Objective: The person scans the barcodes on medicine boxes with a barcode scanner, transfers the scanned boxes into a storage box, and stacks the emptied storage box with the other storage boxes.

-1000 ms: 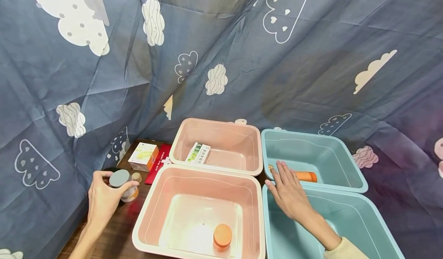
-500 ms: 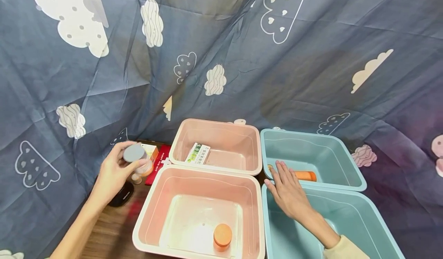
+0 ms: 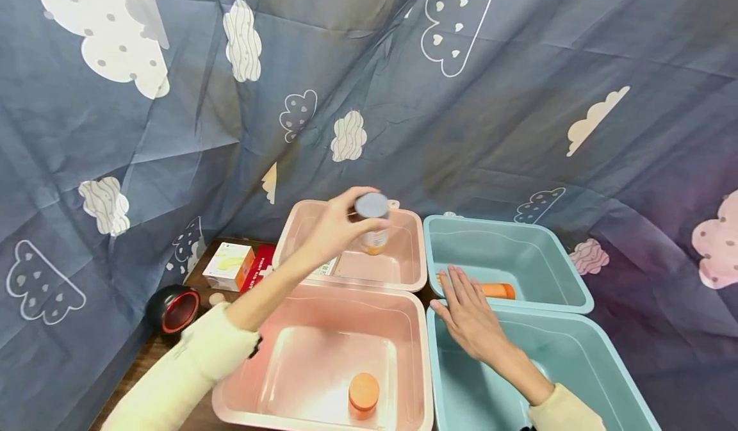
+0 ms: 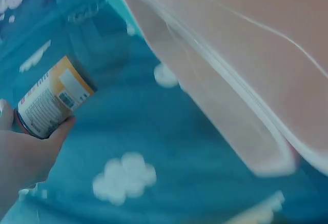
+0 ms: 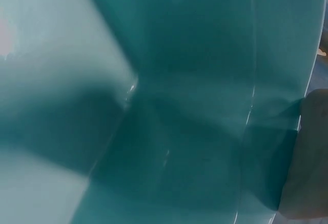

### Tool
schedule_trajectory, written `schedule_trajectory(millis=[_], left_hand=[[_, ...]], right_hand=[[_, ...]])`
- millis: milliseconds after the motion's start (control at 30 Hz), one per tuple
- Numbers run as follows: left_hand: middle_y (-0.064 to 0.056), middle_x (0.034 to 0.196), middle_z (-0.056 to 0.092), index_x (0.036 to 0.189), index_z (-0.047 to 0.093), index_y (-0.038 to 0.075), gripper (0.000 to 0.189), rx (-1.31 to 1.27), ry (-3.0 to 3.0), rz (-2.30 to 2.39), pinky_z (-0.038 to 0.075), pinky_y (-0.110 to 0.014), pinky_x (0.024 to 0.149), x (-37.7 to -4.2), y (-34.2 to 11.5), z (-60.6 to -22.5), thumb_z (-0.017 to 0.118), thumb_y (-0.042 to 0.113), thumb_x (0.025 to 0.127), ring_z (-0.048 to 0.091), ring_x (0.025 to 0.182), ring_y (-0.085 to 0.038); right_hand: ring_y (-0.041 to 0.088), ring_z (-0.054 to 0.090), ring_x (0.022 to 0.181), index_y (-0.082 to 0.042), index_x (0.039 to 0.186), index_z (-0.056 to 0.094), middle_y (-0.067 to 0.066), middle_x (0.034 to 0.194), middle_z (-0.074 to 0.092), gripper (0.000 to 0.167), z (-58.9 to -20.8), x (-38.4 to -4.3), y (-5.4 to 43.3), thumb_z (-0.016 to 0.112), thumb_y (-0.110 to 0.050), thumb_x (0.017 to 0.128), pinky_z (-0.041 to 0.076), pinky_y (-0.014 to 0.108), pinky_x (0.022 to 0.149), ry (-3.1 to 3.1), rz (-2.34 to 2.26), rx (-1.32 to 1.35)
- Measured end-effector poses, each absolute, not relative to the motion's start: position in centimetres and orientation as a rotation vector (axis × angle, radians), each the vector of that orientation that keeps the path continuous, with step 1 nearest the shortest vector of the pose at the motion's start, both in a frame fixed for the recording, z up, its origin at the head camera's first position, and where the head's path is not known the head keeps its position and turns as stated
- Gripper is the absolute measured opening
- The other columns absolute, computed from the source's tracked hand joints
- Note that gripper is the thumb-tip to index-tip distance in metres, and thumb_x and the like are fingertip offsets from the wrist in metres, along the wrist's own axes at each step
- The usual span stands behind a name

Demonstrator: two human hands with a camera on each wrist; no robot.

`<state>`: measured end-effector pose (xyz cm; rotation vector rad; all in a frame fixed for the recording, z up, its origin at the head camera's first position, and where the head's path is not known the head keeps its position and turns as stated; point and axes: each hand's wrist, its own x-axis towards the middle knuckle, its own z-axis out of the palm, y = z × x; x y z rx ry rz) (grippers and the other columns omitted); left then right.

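My left hand (image 3: 334,229) grips a bottle (image 3: 373,221) with a grey lid, above the back pink bin (image 3: 403,226). In the left wrist view, the bottle (image 4: 54,98) shows a white and orange label with a barcode, pinched between thumb and fingers. My right hand (image 3: 475,322) rests with fingers extended over the adjoining rims of the two blue bins. An orange bottle (image 3: 500,291) lies in the back blue bin (image 3: 519,239), partly hidden by those fingers. The right wrist view shows mostly blue bin wall and part of the hand (image 5: 307,157).
An orange-lidded bottle (image 3: 363,396) stands in the front pink bin (image 3: 423,380). My left arm mostly hides a white-green box (image 3: 327,268). At left are a white-orange box (image 3: 229,266), a red first aid pouch (image 3: 256,269) and a black round container (image 3: 173,309) with a red opening.
My left hand has lifted the grey-lidded bottle from the left of the table and carried it right, over the back pink bin. The right hand stays put. The black container now shows its red opening.
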<state>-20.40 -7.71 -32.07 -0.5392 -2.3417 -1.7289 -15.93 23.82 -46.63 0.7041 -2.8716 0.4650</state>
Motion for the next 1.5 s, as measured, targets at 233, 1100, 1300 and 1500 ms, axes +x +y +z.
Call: schedule_trajectory(millis=[233,1100,1300,1500], left_hand=[[-0.016,0.133,0.074,0.146,0.064,0.005,0.056,-0.625,-2.453,-1.757,0.060,-0.034,0.102,-24.4,-1.2,-33.5,0.087,0.020,0.097,0.075,0.121,-0.028],[-0.008,0.123,0.078,0.148,0.065,0.006,0.066,-0.444,-2.974,-1.209,0.055,-0.022,0.076,-31.0,12.4,-40.2,0.084,0.045,0.097,0.076,0.101,-0.017],[-0.001,0.068,0.058,0.108,0.076,0.011,0.038,-0.436,-3.082,-1.145,0.048,-0.025,0.057,-34.0,14.0,-44.8,0.088,0.044,0.094,0.057,0.058,-0.013],[-0.001,0.085,0.072,0.105,0.077,0.011,0.038,-0.399,-3.120,-1.050,0.054,-0.026,0.065,-34.2,15.1,-45.2,0.093,0.041,0.089,0.067,0.072,-0.013]], right_hand=[[0.052,0.023,0.164,0.007,0.168,0.031,0.032,0.177,0.024,0.073,-47.4,-16.7,23.6,0.045,-0.044,0.118,0.017,0.069,0.131,-2.884,0.486,0.721],[0.049,0.022,0.166,0.008,0.165,0.039,0.031,0.177,0.025,0.073,-46.3,-16.1,23.3,0.045,-0.047,0.117,0.017,0.068,0.131,-2.949,0.455,0.659],[0.051,0.023,0.165,0.010,0.164,0.040,0.031,0.177,0.026,0.072,-46.3,-15.9,23.2,0.045,-0.045,0.118,0.017,0.070,0.130,-2.955,0.451,0.672],[0.051,0.026,0.164,0.010,0.163,0.042,0.032,0.176,0.027,0.071,-46.3,-15.9,23.4,0.047,-0.044,0.117,0.019,0.069,0.130,-2.931,0.430,0.669]])
